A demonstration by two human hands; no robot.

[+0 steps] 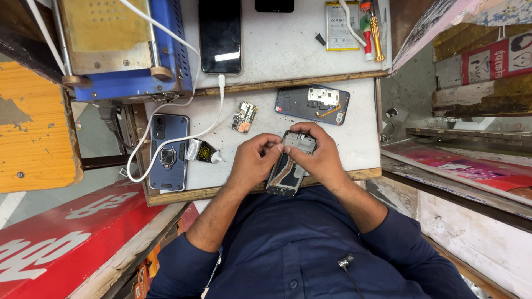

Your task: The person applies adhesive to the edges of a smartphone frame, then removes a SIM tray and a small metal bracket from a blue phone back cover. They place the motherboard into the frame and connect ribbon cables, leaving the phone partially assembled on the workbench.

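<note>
Both hands hold an opened phone frame (291,163) just above the near edge of the small white table (360,138); the left hand (252,160) closes around its left side with fingertips pressing at the top end, the right hand (318,158) wraps the right side, thumb on the upper part; both grips are shut on the frame. Beyond the frame lies a dark back cover (313,104); left of that, a small circuit board (244,117); further left, a blue cased phone (168,150). The work appears to be mid-disassembly or refitting at the frame's top end; it calls for fine fingertip pressure.
</note>
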